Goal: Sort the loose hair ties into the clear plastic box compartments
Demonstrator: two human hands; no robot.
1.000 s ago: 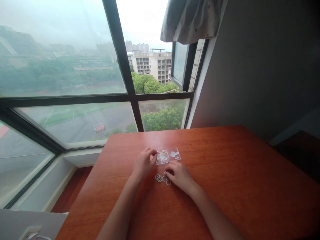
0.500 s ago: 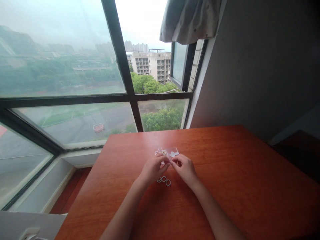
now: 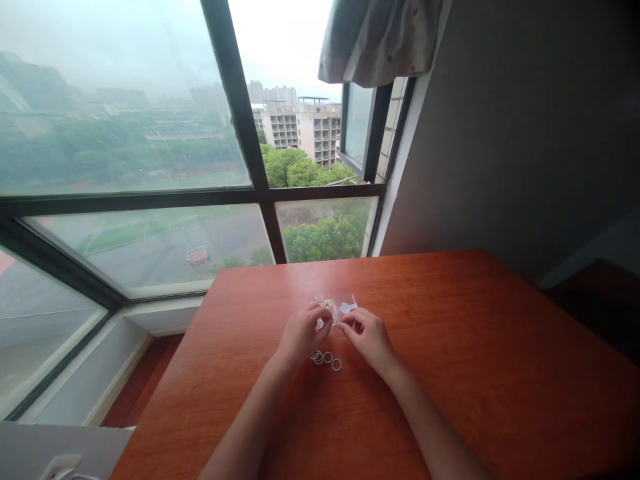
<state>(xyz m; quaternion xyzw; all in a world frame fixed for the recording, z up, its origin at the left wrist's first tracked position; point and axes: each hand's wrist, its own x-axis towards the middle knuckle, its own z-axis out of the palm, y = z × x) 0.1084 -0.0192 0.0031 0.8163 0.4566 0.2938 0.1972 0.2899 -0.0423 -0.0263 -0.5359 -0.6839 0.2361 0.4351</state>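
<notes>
My left hand (image 3: 301, 333) is closed in a pinch, thumb against fingertips, and what it holds, if anything, is too small to make out. Close by on its right, my right hand (image 3: 369, 339) also pinches, with something tiny and pale at its fingertips that I cannot name. A small gap separates the two pinches. Just beyond the fingers lies a clear plastic bag (image 3: 327, 305) with small yellowish bits in it, partly hidden by my left hand. Beside it is a clear wrapper with a white piece (image 3: 346, 307). Several pale rings (image 3: 337, 365) lie below the hands, some overlapping near my left wrist.
The reddish-brown wooden table (image 3: 450, 373) reaches toward a dark-framed window (image 3: 320, 195) at the back. A grey wall (image 3: 500, 147) stands on the right, and a patterned curtain (image 3: 377, 43) hangs above. Reddish floor (image 3: 145, 377) shows past the table's left edge.
My left hand has drawn slightly left and away from the right fingertips, so the pinches are farther apart. More overlapping rings show beside my left wrist. The right hand is nearly still.
</notes>
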